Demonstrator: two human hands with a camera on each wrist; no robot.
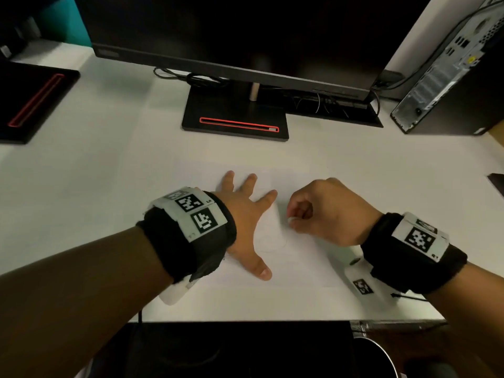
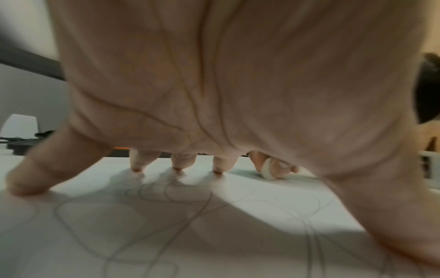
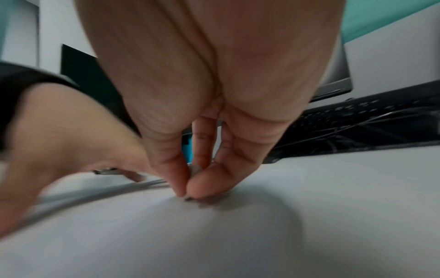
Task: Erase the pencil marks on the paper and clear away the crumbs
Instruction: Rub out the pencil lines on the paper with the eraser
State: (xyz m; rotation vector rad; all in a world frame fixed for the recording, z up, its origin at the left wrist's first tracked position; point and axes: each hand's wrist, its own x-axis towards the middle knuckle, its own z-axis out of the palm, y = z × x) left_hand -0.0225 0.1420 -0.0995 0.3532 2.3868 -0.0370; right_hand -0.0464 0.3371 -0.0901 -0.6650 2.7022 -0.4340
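White paper (image 1: 300, 257) lies under the splayed left hand (image 1: 245, 214); only the left wrist view shows pencil marks (image 2: 166, 206) and right hand (image 1: 327, 211) pinching eraser (image 2: 267, 169).

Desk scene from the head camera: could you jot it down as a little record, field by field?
paper: white sheet flat on the desk
pencil marks: faint loops, not yet erased
left hand: fingers spread, pressing the sheet down
right hand: pinching a small white eraser against the sheet
crumbs: too small to tell
behind: monitor on its stand
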